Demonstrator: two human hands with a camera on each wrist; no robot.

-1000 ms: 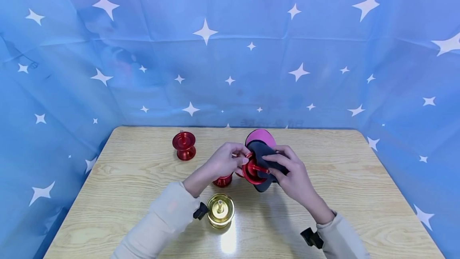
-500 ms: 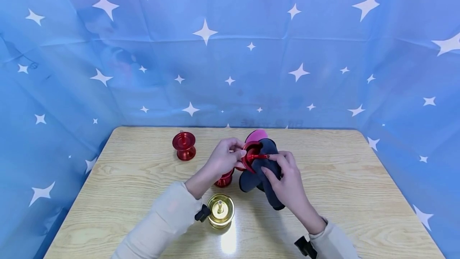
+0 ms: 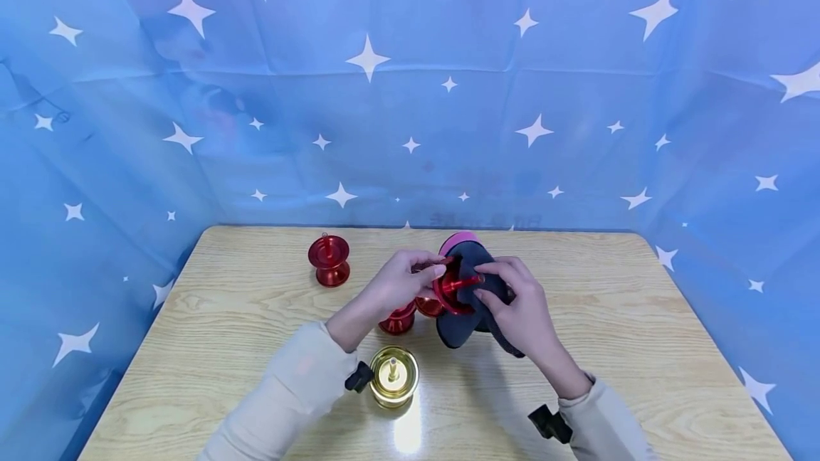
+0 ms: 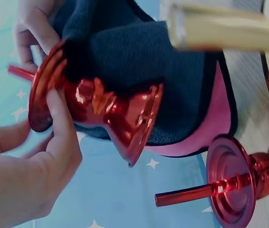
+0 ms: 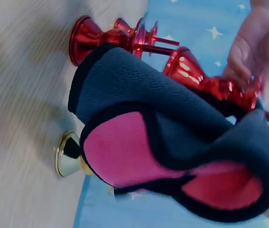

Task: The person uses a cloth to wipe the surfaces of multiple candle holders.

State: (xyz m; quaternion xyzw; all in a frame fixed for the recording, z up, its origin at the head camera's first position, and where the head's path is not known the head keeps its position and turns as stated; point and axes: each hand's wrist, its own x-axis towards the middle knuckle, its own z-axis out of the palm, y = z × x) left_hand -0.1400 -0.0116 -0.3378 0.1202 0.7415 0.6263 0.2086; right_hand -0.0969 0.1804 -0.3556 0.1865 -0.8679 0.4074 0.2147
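A shiny red candlestick (image 3: pixel 453 299), with a dished top and a central spike, is held tilted above the table. My left hand (image 3: pixel 400 282) pinches the rim of its dish; the left wrist view shows thumb and fingers at the edge of this candlestick (image 4: pixel 94 102). My right hand (image 3: pixel 522 308) holds a dark grey cloth (image 3: pixel 456 331), pink on its other side and edged in black. In the left wrist view the cloth (image 4: pixel 129 57) lies against the candlestick's body. Folds of the cloth (image 5: pixel 120 147) hide part of the right fingers in the right wrist view.
Another red candlestick (image 3: pixel 329 260) stands at the back left of the wooden table (image 3: pixel 640 347). A further red one (image 3: pixel 397 321) stands under the left wrist, partly hidden. Nearer stands a gold candlestick (image 3: pixel 393 375). Behind hangs a blue star-patterned curtain (image 3: pixel 410 105).
The cloth has shifted and refolded around the candlestick as my right hand moved nearer and then back. My left hand keeps its hold, with the candlestick slightly turned.
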